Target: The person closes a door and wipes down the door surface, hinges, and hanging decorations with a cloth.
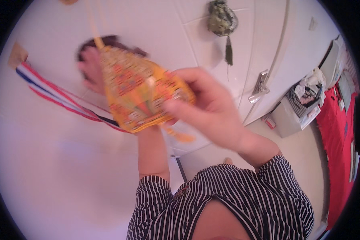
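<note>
A yellow patterned fabric pouch [132, 87] hangs on a yellow cord against a white wall and spans the upper middle of the view. My right hand [210, 111] grips its lower right side between thumb and fingers. A yellow tassel [180, 136] dangles below it. Behind the pouch is my left hand [93, 70], its palm hidden and its fingers blurred, against a dark maroon item [115, 40] that looks like cloth. Whether that hand grips the item cannot be told. A red, white and blue ribbon [58, 90] runs from a tan wall hook [18, 55] to behind the pouch's lower edge.
A green pouch with a tassel [222, 21] hangs on the wall at upper right. Beyond it is a white door with a metal handle [259, 87]. Farther right stand a white bin [283, 120], a checked bag [300, 105] with cloth items, and a red cover [336, 129].
</note>
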A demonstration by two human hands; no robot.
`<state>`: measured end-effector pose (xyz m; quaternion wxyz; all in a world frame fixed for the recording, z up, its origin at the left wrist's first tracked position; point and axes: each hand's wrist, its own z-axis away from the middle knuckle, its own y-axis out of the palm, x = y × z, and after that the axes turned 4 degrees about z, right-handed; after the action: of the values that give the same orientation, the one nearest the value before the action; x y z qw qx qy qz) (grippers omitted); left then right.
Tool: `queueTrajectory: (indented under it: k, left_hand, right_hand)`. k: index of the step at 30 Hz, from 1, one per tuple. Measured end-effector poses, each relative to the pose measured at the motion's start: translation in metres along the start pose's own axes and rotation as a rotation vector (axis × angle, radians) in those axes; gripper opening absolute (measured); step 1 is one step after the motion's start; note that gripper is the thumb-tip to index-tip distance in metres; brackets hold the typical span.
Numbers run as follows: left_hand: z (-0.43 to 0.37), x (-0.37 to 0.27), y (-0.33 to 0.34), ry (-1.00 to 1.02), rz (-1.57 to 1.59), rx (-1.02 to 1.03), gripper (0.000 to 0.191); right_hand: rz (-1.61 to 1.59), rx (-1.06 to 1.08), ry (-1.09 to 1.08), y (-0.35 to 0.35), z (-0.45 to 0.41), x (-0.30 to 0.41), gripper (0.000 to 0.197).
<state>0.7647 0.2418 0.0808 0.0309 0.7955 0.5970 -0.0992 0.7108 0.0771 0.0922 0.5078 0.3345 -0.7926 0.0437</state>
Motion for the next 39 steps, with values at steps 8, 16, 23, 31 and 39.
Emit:
queueTrajectory:
  k: [8,16,23,31,39]
  left_hand:
    - [-0.033,-0.034,0.028,0.351,-0.194,0.076,0.047]
    - [0.185,0.007,0.022,0.623,-0.160,0.666,0.034]
    - [0.167,0.016,0.006,0.231,-0.115,1.001,0.053]
    - [0.054,-0.017,0.046,0.068,0.031,0.025,0.050]
    - [0.125,-0.023,0.103,0.543,-0.155,0.282,0.044]
  right_hand:
    - [0.048,0.114,-0.100,0.030,0.006,-0.004,0.033]
    - [0.040,0.082,0.027,0.032,-0.005,-0.038,0.038]
    - [0.190,-0.015,0.143,0.012,-0.013,-0.076,0.041]
    - [0.537,-0.469,-0.490,0.051,-0.004,-0.063,0.054]
    - [0.173,0.299,0.205,0.016,0.040,-0.047,0.072]
